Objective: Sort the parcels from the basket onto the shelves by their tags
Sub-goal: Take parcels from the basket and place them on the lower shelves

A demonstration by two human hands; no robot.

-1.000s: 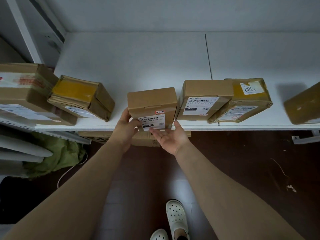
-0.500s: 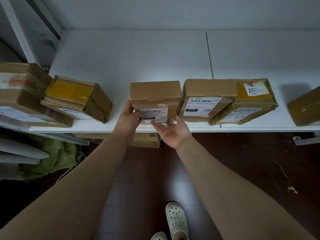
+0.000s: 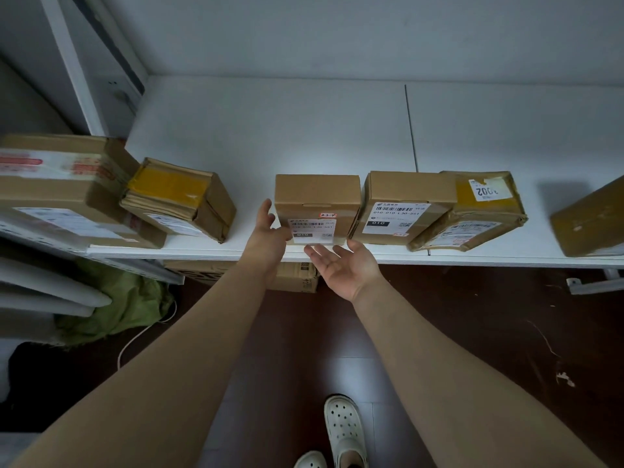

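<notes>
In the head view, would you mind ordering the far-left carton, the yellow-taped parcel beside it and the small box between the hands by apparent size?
1. Far-left carton, clearly largest, though cut off by the frame edge.
2. Yellow-taped parcel and small box: too alike to rank.

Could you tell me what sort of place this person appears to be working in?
Probably a parcel sorting or storage room. A long white shelf holds a row of cardboard parcels, several with printed barcode labels, and more boxes sit under it on a dark floor.
</notes>
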